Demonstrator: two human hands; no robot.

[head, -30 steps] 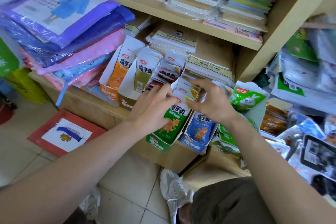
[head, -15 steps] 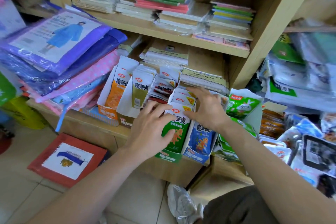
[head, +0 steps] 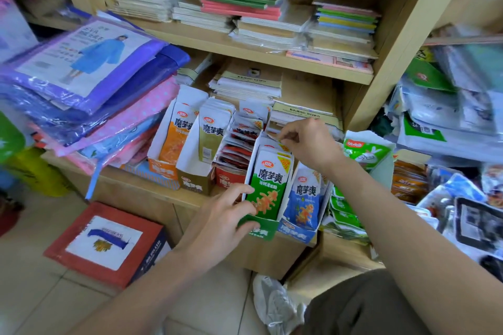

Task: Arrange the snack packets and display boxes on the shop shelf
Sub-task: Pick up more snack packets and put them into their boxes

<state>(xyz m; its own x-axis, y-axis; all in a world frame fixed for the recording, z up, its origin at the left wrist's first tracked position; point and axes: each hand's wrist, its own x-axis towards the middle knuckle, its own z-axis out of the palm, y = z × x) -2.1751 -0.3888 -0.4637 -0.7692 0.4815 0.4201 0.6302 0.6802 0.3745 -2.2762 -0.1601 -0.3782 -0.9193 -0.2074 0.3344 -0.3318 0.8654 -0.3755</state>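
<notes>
Several snack display boxes stand in a row on the lower wooden shelf (head: 152, 187): orange (head: 174, 141), olive (head: 211, 139), red (head: 239, 149), green (head: 268, 190) and blue (head: 306, 204). Each holds upright packets. My left hand (head: 227, 215) grips the front left corner of the green box, thumb on its low front lip. My right hand (head: 306, 141) reaches over the back of the green box and pinches the top edges of the rear packets. A green rabbit-print packet (head: 366, 151) stands to the right of my right wrist.
Folded raincoat packs (head: 89, 73) pile up at the left of the shelf. Notebook stacks (head: 245, 11) fill the upper shelf, paper packs (head: 247, 84) lie behind the boxes. A red carton (head: 106, 242) sits on the tiled floor. Loose packets (head: 449, 122) crowd the right side.
My left hand slid down from the green packet's face to the box's front corner. My right hand lifted off the blue box's packets and now pinches the rear packets of the green box.
</notes>
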